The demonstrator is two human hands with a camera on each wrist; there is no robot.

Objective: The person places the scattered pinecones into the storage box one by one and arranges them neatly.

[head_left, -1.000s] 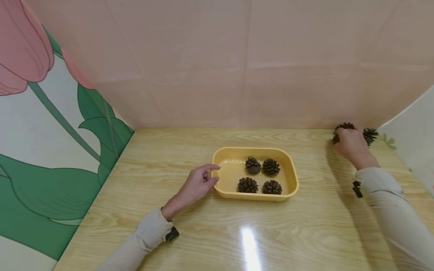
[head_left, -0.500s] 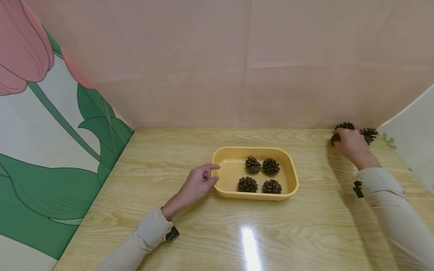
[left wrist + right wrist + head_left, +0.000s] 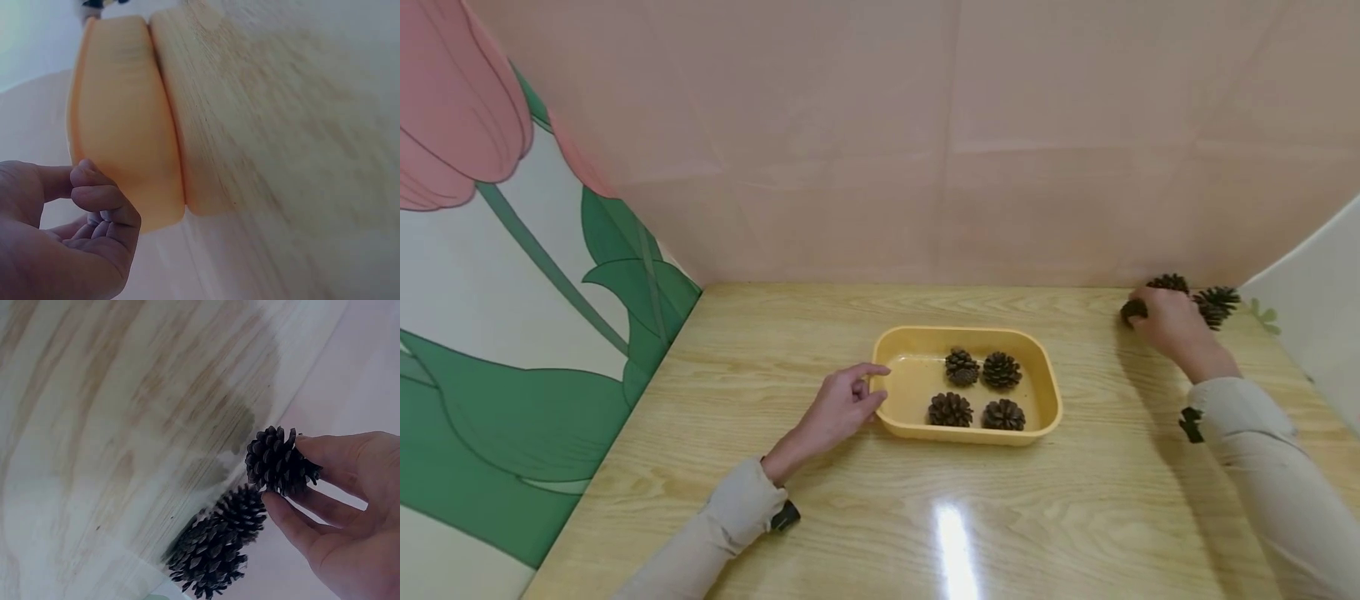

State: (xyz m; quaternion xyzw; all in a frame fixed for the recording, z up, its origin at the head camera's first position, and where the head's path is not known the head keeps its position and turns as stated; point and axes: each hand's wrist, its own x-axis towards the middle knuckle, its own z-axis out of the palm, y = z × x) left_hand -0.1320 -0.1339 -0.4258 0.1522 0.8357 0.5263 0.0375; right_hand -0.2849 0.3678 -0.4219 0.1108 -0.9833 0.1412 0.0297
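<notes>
At the far right corner of the table, my right hand (image 3: pixel 1176 327) pinches a dark brown pine cone (image 3: pixel 272 461) between thumb and fingers. In the right wrist view, two more pine cones (image 3: pixel 209 553) sit just beside it. My left hand (image 3: pixel 837 406) holds the left end of a yellow plastic tray (image 3: pixel 901 431), thumb and forefinger at the rim. From the left wrist view, its curled fingers (image 3: pixel 100 199) lie against the tray's outer wall. Inside the tray are several pine cones (image 3: pixel 1002 371), grouped toward its middle and right; the left part shows bare floor.
The light wood table (image 3: pixel 760 333) meets a pink covered wall (image 3: pixel 820 208) at the back. A panel with painted tulips and leaves (image 3: pixel 535 417) borders the left side, a white panel (image 3: pixel 1318 292) the right. Light glares on the table (image 3: pixel 955 550) in front of the tray.
My right hand has shifted slightly left with the pine cone, drawing it away from the two behind. My left hand and the tray keep their places; the head view has turned a little.
</notes>
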